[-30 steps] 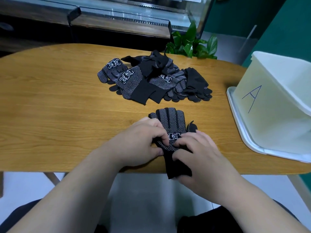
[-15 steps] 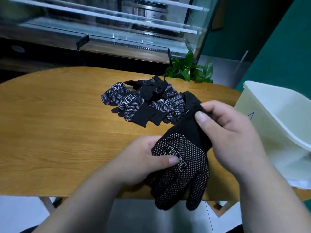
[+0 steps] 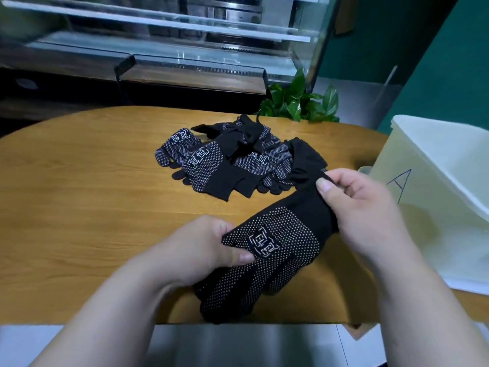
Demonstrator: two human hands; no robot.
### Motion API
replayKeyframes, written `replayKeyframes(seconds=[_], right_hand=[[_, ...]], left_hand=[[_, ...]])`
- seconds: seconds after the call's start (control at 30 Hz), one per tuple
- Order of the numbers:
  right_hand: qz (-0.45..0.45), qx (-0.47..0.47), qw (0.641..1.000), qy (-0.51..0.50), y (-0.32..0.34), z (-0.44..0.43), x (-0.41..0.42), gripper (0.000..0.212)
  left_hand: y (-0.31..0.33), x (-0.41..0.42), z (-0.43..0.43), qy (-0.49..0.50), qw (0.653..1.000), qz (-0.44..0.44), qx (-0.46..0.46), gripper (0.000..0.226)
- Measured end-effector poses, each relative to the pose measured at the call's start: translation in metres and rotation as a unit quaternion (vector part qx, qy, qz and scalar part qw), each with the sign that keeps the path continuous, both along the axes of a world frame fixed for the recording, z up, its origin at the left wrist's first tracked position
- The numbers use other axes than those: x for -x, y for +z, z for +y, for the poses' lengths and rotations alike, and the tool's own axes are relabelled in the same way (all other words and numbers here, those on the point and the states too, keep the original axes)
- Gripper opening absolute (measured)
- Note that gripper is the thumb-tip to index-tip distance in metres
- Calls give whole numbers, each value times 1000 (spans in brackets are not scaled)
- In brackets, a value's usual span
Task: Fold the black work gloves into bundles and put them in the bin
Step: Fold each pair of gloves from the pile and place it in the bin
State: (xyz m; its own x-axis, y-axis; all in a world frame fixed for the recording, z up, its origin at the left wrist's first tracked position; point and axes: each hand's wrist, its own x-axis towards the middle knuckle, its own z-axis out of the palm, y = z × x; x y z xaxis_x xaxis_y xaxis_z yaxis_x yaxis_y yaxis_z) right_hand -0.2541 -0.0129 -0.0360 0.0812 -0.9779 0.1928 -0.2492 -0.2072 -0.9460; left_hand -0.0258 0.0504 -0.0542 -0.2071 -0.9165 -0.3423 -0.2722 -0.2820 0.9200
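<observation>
The black knit work glove with white grip dots and a white logo (image 3: pixel 272 250) is in hand, lifted just over the near edge of the oval wooden worktop (image 3: pixel 79 207). Whether a second glove lies behind it I cannot tell. Its long axis runs on a diagonal: the plain cuff is up at the far right, toward the bin, and the dotted tips point down and to the near left, hanging past the worktop's edge.

My right hand (image 3: pixel 362 215) pinches the cuff, its fingers (image 3: pixel 341 180) curled over the hem with the thumb on top. My left hand (image 3: pixel 209 250) grips the dotted palm from the left side, thumb pressed on the face.

I judge this to be the start of the bundling step: the glove is stretched out, not yet folded. The next move calls for bringing cuff and tips together and turning the cuff over to lock the bundle, then carrying it right.

The heap of matching black dotted gloves (image 3: pixel 225 160) lies farther back, unfolded. The pale plastic bin marked A (image 3: pixel 428 229) stands at the right end, close to my right hand.
</observation>
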Motion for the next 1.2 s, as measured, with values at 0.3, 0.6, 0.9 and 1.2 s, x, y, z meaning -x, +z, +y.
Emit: replayKeyframes(seconds=[0.3, 0.6, 0.9, 1.2], right_hand=[[-24, -26, 999, -11, 1, 4, -4, 17], [-147, -75, 986, 32, 15, 14, -12, 24], [-200, -66, 978, -5, 14, 11, -7, 19], [-52, -25, 998, 28, 21, 13, -11, 16]], left_hand=[[-1, 4, 6, 0, 996, 90, -18, 27], [-21, 12, 9, -4, 947, 318, -45, 17], [-22, 18, 6, -15, 965, 263, -13, 26], [-6, 0, 5, -44, 987, 152, 29, 12]])
